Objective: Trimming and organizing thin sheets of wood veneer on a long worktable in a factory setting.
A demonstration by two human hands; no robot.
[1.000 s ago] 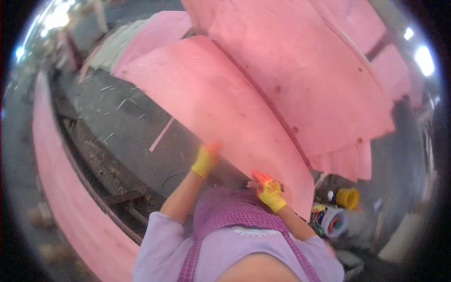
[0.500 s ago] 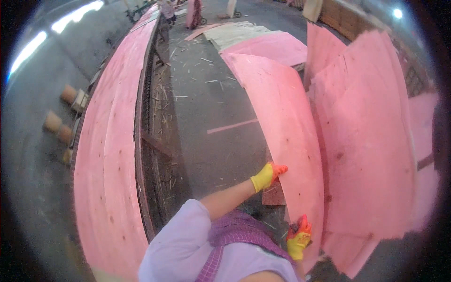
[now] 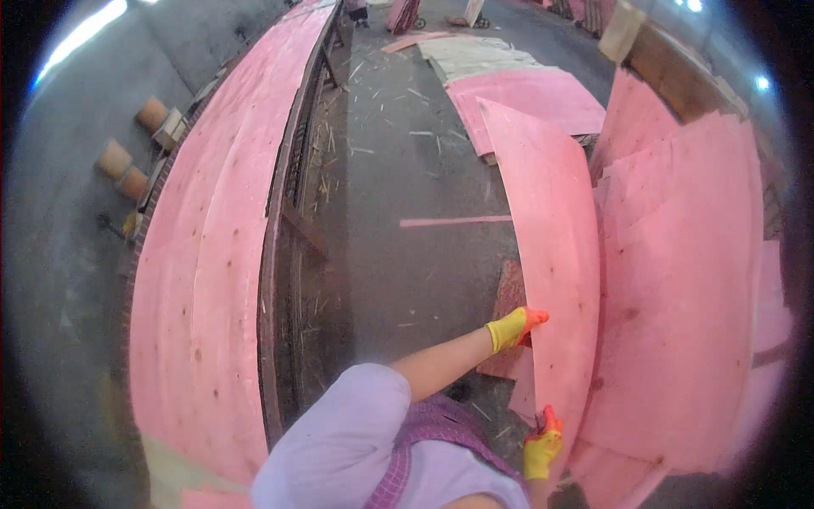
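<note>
A long, thin pink wood veneer sheet (image 3: 555, 246) is held up lengthwise and bows along its length. My left hand (image 3: 516, 328), in a yellow and orange glove, grips the sheet's left edge, thumb on its face and fingers behind it. Nearer to me, my right hand (image 3: 543, 445), gloved alike, pinches the same edge low down by the near corner. The sheet's far end hangs over a low stack of pink sheets (image 3: 526, 89). Close on the right stand several broad pink veneer sheets (image 3: 678, 280), leaning upright.
A long conveyor-like bench (image 3: 270, 339) on the left carries pink sheets (image 3: 199, 254) laid side by side. Wood scraps (image 3: 360, 151) and a pink strip (image 3: 454, 222) litter the floor. Far off, a person (image 3: 357, 12) stands beside the bench. Wooden boards (image 3: 666, 68) rise at the back right.
My view has turned a little left, so the scene sits further right. Both hands keep their grip on the veneer sheet, which now stands more on edge and looks narrower.
</note>
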